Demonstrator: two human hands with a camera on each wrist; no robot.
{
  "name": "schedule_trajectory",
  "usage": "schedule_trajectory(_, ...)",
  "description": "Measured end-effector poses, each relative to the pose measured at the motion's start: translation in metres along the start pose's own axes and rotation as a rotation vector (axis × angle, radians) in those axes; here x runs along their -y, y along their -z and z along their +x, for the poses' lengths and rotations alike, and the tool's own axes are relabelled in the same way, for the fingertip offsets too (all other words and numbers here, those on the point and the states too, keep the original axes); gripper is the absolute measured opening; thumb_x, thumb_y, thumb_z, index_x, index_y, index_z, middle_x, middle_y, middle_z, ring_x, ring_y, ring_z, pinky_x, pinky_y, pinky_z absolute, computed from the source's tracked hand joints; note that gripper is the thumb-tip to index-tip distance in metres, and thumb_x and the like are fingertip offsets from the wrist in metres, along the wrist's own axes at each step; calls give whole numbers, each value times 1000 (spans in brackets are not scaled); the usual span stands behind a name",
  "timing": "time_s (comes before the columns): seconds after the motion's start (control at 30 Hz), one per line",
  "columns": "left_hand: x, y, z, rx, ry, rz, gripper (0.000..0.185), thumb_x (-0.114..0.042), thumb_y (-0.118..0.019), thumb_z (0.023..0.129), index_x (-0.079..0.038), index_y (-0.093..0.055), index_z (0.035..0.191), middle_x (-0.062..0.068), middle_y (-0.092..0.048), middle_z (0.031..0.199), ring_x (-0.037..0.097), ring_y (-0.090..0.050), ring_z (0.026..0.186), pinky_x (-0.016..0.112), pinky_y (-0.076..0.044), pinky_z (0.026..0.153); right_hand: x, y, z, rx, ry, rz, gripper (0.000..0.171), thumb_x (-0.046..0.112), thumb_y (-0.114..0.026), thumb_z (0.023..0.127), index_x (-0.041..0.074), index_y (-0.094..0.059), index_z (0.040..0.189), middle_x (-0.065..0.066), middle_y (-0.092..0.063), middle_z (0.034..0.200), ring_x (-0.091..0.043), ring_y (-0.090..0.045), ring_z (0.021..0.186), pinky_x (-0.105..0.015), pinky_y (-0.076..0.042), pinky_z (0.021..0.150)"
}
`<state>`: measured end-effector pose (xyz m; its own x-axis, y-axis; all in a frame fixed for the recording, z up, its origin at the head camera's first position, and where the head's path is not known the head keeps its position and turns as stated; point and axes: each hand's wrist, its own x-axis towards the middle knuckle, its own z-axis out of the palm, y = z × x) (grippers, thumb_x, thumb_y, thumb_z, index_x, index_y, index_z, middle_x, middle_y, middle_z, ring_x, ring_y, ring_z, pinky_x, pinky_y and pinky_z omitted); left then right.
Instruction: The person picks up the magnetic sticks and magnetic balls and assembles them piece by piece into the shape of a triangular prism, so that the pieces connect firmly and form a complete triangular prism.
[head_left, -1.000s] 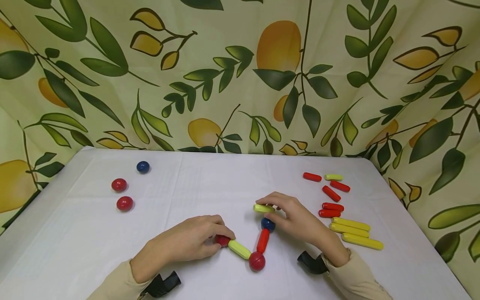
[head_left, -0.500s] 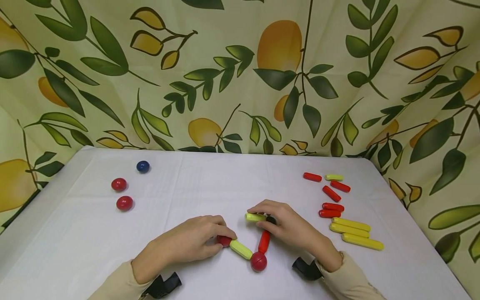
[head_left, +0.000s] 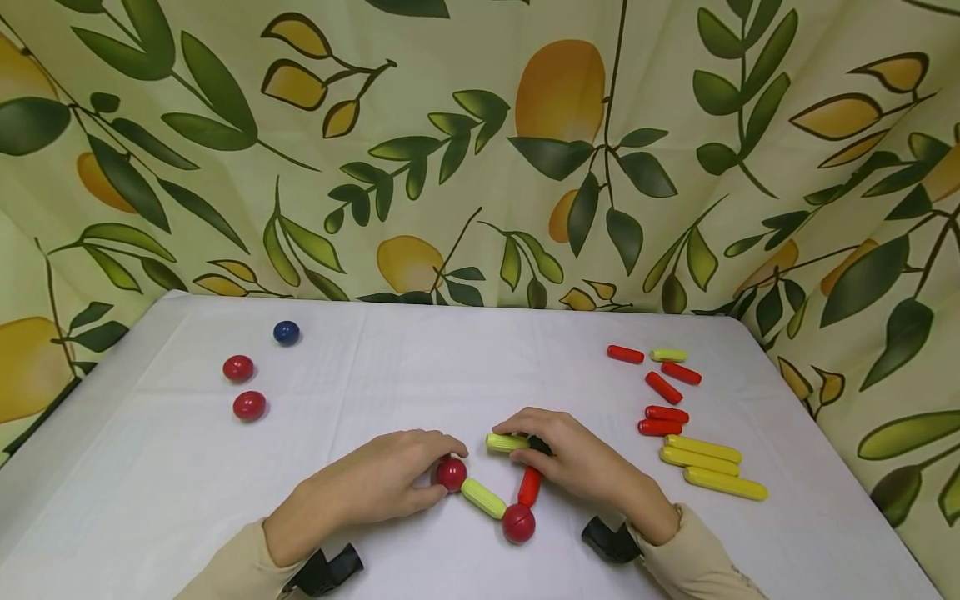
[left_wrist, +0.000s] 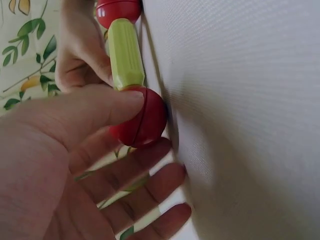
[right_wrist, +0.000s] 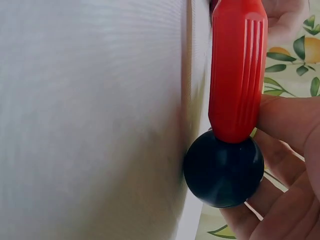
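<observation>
On the white table (head_left: 420, 367), two red balls (head_left: 238, 368) and a blue ball (head_left: 286, 332) sit far left; loose red rods (head_left: 663, 387) and yellow rods (head_left: 701, 448) lie right, perhaps touching. A lemon-print cloth (head_left: 480, 150) hangs behind.

Count on the table (head_left: 420, 367):

Balls: 6. Four red: two loose at far left (head_left: 238, 368) (head_left: 249, 406), one under my left fingers (head_left: 452, 473), one at the chain's corner (head_left: 518, 523). Two blue: one loose (head_left: 286, 332), one mostly hidden under my right hand (right_wrist: 223, 172).

Red sticks: 6. Five loose on the right (head_left: 666, 414), one in the chain (head_left: 528, 486).

Yellow-green sticks: 6. Four loose on the right (head_left: 701, 449), two in the chain (head_left: 483, 497) (head_left: 507, 442).
</observation>
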<state>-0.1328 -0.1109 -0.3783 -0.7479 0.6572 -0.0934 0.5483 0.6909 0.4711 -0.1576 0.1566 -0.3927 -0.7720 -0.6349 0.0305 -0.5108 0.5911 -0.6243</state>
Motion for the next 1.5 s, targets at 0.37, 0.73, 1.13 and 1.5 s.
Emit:
schedule_trajectory(0.37, -1, 0, 1, -42, -11, 29, 40, -24, -73, 90, -10, -64, 127, -2, -70, 114, 10, -64, 103, 38, -55, 95, 3, -3, 0, 37, 2, 35, 32, 14, -70, 92, 17, -67, 124, 9, -68, 118, -6, -62, 108, -30, -53, 98)
schedule_trajectory(0.73, 1, -1, 0, -47, -27, 22, 38, -21, -72, 91, -14, -64, 128, -5, -69, 115, 10, -64, 105, 37, -55, 94, 11, -8, -1, 76, 9, 56, 31, 13, -69, 93, 17, -68, 124, 11, -68, 117, -4, -61, 106, -28, -52, 97)
schedule_trajectory(1.13, 3, -1, 1, -43, -42, 4, 36, -21, -69, 93, -16, -64, 128, -6, -69, 115, 9, -64, 105, 36, -54, 96, 15, -12, 0, 123, -6, 65, 31, 17, -67, 95, 19, -68, 125, 13, -67, 117, -2, -60, 105, -26, -52, 96)
schedule_trajectory(1.5, 2, -1, 0, -48, -29, 30, 40, -23, -71, 92, -16, -63, 130, -5, -69, 118, 12, -64, 109, 39, -53, 97, 4, 7, -5, 90, -36, 55, 25, 17, -60, 99, 12, -69, 121, 5, -71, 111, -5, -61, 96, -25, -54, 89)
